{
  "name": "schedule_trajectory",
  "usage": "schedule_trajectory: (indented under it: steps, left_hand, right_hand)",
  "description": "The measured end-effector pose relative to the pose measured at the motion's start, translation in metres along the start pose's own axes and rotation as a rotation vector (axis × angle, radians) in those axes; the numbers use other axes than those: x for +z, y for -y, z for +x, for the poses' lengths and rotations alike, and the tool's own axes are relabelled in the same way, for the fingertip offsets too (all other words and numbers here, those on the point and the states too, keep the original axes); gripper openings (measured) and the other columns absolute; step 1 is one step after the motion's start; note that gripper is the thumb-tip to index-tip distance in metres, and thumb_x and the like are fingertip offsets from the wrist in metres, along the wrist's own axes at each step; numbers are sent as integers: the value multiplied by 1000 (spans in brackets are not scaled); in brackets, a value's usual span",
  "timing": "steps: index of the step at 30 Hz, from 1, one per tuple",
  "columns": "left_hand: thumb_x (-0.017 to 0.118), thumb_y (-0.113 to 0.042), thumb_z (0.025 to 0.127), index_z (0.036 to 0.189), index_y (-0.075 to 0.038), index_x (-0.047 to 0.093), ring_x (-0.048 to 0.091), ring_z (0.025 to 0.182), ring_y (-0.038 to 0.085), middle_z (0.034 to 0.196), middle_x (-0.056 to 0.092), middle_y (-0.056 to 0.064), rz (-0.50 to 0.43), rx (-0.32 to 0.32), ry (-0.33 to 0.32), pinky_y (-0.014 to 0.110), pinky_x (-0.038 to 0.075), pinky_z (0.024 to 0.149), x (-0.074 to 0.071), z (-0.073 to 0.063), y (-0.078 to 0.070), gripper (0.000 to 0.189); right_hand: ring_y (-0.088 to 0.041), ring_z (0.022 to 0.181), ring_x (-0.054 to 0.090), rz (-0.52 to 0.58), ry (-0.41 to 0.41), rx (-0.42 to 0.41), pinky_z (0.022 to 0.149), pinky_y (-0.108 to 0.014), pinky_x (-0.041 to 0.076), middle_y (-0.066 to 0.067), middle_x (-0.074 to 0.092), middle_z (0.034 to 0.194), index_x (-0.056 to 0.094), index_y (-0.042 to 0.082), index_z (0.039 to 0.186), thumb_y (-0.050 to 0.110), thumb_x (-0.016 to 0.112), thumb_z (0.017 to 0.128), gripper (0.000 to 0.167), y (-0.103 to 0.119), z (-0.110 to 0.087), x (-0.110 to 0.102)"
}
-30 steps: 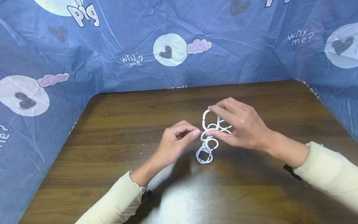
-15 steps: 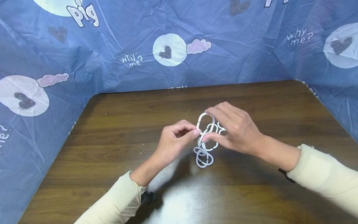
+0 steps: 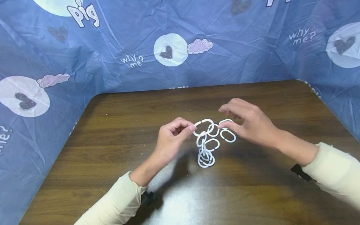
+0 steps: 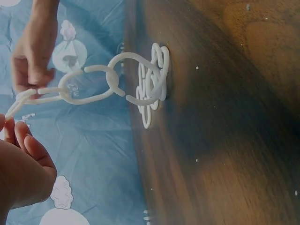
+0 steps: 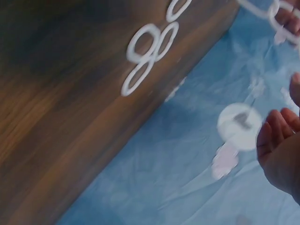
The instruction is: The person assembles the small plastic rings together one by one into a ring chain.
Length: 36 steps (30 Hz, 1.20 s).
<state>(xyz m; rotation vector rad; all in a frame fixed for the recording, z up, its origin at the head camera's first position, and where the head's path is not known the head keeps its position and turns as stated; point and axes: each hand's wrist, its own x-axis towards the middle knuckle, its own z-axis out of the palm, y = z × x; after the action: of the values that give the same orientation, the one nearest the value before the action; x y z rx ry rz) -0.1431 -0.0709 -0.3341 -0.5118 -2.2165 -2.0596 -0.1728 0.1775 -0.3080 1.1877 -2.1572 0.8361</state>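
White links make up the chain point(image 3: 203, 148), which hangs from the left grip point(image 3: 172, 134) down to a cluster resting on the brown wood-grain surface point(image 3: 135, 118). The left grip is clamped on the rim of the uppermost link point(image 3: 208, 120) (thumb against finger). The right grip point(image 3: 251, 122) is positioned right of that link, thumb and fingers apart, holding nothing. Relative to the frame half a second earlier, where the right fingers touch the uppermost link, the right grip is now withdrawn rightward; the link lies flatter, and the left grip remains nearly in place. The oval link point(image 3: 231, 141) near the right thumb is now more fully exposed.
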Motion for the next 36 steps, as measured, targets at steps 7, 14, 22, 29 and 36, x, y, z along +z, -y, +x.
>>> schedule_trajectory:
  steps: [7,14,22,29,36]
  left_hand:
    - [68,-9,88,90,0,70,54,70,11,82,62,2,5,-9,0,20,46,62,0,0,0,10]
    - [68,-11,88,90,0,70,55,70,11,82,62,2,14,-2,5,23,49,63,-1,0,1,11]
    - [68,-9,88,90,0,70,55,69,10,81,61,2,11,5,7,20,47,62,-1,0,0,9]
    - [68,-9,88,90,1,70,55,68,10,81,61,2,6,7,13,21,48,62,-1,0,-1,10]
    - [67,-8,88,90,1,70,56,70,10,82,62,2,12,7,23,23,49,64,-1,0,0,10]
  right_hand:
    - [-10,75,50,-50,143,255,62,-20,41,6,53,84,64,8,111,5,84,71,44,-41,-19,-17]
    - [-14,79,50,-38,313,391,66,-27,44,2,54,90,59,9,123,12,82,75,53,-63,-43,-19]
    - [-22,86,55,45,482,463,74,-39,47,-8,58,98,53,9,132,13,82,75,64,-67,-60,-4]
    - [-18,79,52,98,526,482,70,-34,45,-6,57,95,55,10,132,13,83,73,66,-65,-67,8]
    - [-18,78,50,131,575,505,68,-31,43,-3,54,92,57,14,130,14,83,73,63,-61,-65,17]
